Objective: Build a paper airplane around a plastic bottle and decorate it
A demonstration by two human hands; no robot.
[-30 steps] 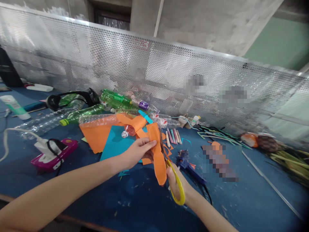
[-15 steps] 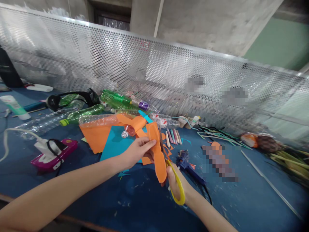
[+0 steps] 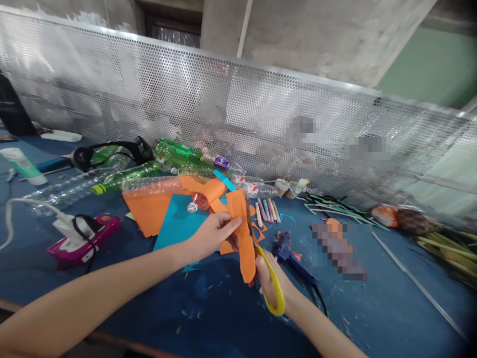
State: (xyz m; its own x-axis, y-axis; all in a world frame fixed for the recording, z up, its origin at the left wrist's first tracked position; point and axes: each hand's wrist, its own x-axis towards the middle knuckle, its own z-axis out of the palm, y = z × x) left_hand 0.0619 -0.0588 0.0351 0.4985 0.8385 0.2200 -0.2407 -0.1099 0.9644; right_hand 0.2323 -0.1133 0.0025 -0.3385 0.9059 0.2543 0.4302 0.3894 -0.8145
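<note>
My left hand pinches a long orange paper piece with rounded ends, thumb on top and fingers behind. Yellow-handled scissors are gripped in my right hand. Their blades run along the right edge of the orange piece, partly hidden by it. Behind my left hand lie a blue sheet and a larger orange sheet. Beyond the paper piece, an orange cut-out rests near a clear bottle, with a narrow blue strip beside it. Orange scraps lie just past the scissors.
A blue glue gun with a black cord lies right of my right hand, near several chalk-like sticks. Green bottles and clear ones line the perforated metal screen. At left are a magenta power strip and a glue tube.
The orange paper piece has tilted slightly, and the scissor blades show a little more along its right edge. Both hands stay almost in place, keeping their holds.
</note>
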